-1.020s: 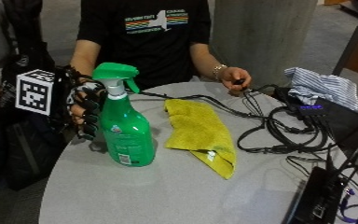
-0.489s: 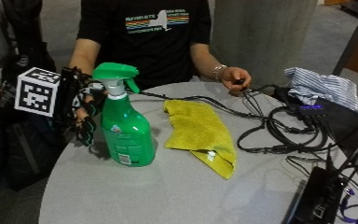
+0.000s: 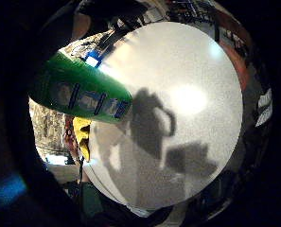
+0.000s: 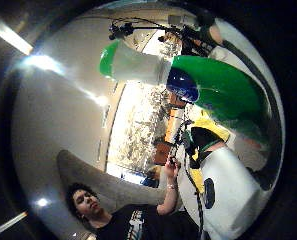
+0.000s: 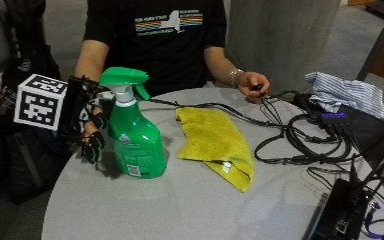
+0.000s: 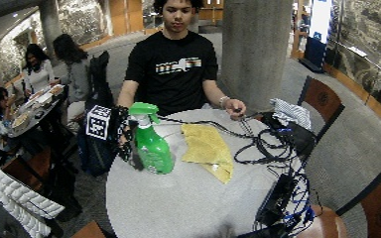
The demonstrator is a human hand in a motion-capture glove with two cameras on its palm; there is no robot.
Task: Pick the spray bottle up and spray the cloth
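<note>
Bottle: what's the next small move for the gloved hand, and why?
Probably close the fingers around the bottle at its neck and lift. The gloved hand is right beside it, but whether it grips is hard to tell, and the bottle stands upright on the table. The cloth lies beside it, so a short lift should set up the spray.

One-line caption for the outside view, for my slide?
Gloved right hand beside the upright green spray bottle on the round table, yellow cloth lying alongside.
</note>
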